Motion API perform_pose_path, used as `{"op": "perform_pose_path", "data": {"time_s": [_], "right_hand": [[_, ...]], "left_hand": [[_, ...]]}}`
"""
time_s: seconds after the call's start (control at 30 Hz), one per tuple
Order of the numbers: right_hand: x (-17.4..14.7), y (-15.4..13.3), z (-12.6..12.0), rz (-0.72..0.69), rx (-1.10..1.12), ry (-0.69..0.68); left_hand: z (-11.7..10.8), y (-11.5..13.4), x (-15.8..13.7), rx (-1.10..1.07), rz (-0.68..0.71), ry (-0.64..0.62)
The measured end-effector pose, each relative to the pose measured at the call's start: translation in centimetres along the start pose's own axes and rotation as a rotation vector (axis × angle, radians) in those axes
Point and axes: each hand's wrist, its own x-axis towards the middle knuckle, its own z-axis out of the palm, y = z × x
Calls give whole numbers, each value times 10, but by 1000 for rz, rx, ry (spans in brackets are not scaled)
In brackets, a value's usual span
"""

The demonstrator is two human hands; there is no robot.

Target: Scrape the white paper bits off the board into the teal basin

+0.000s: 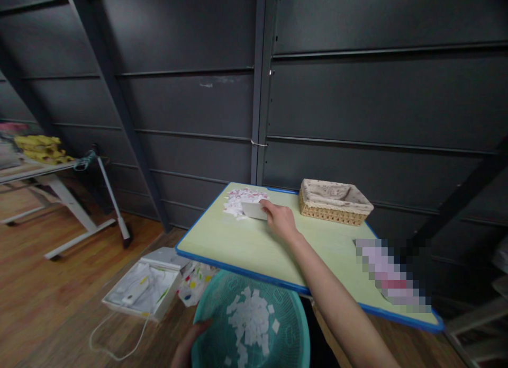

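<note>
My right hand (281,220) reaches across the pale yellow table and grips a flat white card (253,211) between thumb and fingers. The card stands on edge against a heap of small white and pinkish paper scraps (241,195) at the table's far left corner. Low in the view, my left hand (194,336) holds the left side of a green plastic basket (300,317), partly cut off by the frame's bottom. Loose white paper pieces (251,317) lie inside the basket, which is just under the table's near edge.
A wicker basket with a cloth lining (332,214) stands at the back right of the blue-edged table (222,235). A blurred-out flat item (391,278) lies at the right. On the floor are an open white box (138,288) with a cable and a spotted plastic bag (194,283).
</note>
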Motion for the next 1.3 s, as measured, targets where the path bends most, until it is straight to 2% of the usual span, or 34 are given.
{"op": "perform_pose_path", "data": {"time_s": [0.2, 0.47, 0.63, 0.9, 1.3], "right_hand": [[1, 4, -2, 21, 21, 41], [-1, 0, -4, 23, 17, 14], [-1, 0, 0, -3, 102, 37], [-2, -1, 4, -19, 202, 83], [-2, -3, -4, 39, -5, 7]], "left_hand": [[-1, 2, 8, 0, -8, 29], [-6, -4, 11, -3, 16, 25], [-2, 1, 8, -46, -9, 20], [-8, -2, 10, 44, 8, 26], [-10, 0, 15, -26, -27, 29]]}}
